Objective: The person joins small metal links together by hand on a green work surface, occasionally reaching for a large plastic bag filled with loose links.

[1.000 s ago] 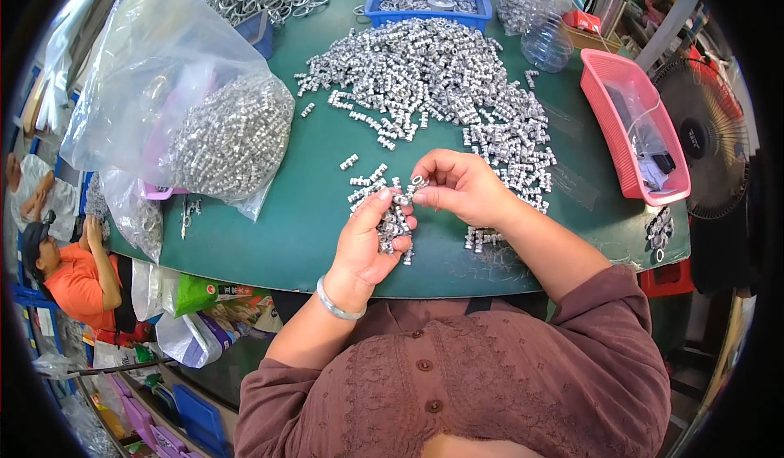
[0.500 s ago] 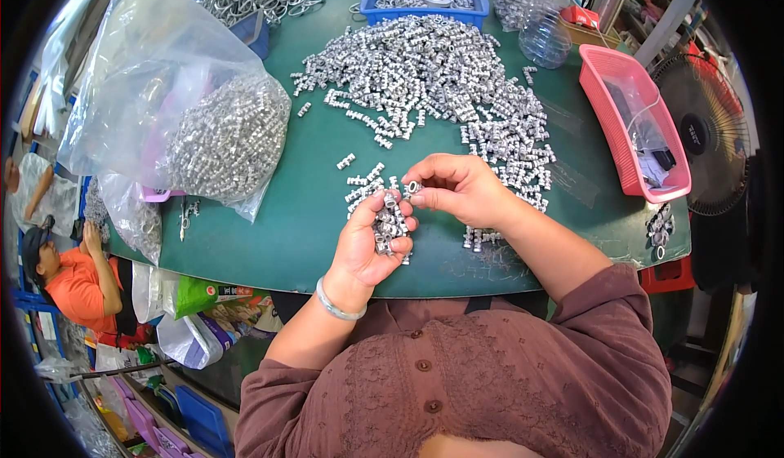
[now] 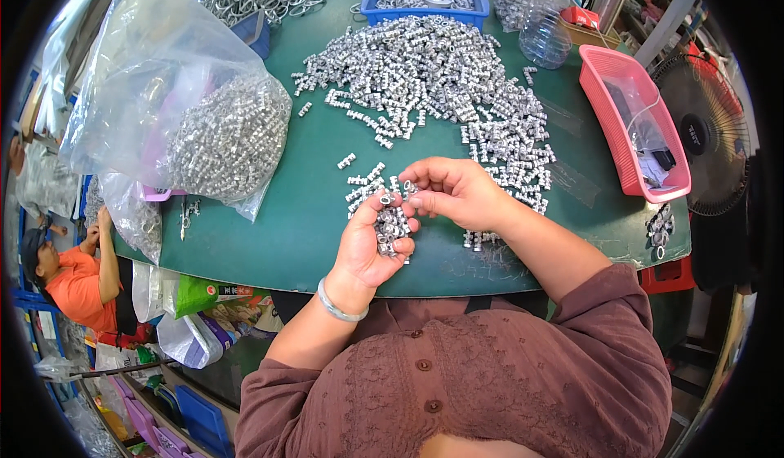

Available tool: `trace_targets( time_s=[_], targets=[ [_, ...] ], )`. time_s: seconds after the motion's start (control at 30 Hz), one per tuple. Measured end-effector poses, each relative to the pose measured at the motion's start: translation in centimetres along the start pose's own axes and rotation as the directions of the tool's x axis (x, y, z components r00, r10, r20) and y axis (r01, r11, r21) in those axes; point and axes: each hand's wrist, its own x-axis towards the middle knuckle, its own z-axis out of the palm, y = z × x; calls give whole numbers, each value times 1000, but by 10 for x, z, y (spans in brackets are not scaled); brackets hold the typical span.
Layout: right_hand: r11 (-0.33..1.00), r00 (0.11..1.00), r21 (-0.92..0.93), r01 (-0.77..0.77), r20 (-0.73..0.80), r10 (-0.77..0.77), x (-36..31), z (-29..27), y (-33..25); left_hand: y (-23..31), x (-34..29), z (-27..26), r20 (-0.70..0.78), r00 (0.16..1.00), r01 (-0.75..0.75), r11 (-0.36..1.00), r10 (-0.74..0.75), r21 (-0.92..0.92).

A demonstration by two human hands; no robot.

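My left hand (image 3: 365, 247), palm up with fingers curled, cups several small silvery metal ring-shaped parts (image 3: 391, 226). Just to its right, my right hand (image 3: 457, 194) pinches one more ribbed metal part (image 3: 410, 188) between thumb and forefinger, close to the left fingertips. Loose parts of the same kind (image 3: 356, 182) lie on the green table right behind my left hand. Beyond both hands spreads a big heap of these silvery parts (image 3: 416, 62), with a tail running down the right side, partly hidden by my right hand.
At left stands a clear plastic bag (image 3: 224, 140) full of metal parts. A blue tray (image 3: 487, 13) sits behind the heap, a pink basket (image 3: 590, 91) at right beside a black fan (image 3: 702, 131). A co-worker in an orange shirt (image 3: 82, 291) is at far left.
My hands stay in nearly the same place, with small finger shifts around the parts. The co-worker's arms at far left have moved slightly.
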Motion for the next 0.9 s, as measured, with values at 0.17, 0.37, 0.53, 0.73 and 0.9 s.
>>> trace_targets(
  time_s=[0.17, 0.37, 0.53, 0.73, 0.9],
  targets=[
    [1000, 1000, -12, -21, -14, 21, 0, -1, -1, 0, 1, -1, -17, 1000, 3, 1000, -3, -3],
    [998, 1000, 63, -4, -18, 5, 1, 1, -2, 0, 1, -1, -31, 1000, 1, 1000, -1, -2],
    [998, 999, 50, 45, -30, -44, 1, 0, 3, 0, -2, 3, -34, 999, -18, 1000, 19, 26],
    [941, 982, -293, 169, -29, -186, -1, -1, 1, -4, -8, 12, -10, 994, -104, 984, 107, 146],
    [867, 981, -463, 183, 24, -194, -5, 6, -9, -8, -7, 12, 19, 979, -193, 887, 205, 420]
  ],
)
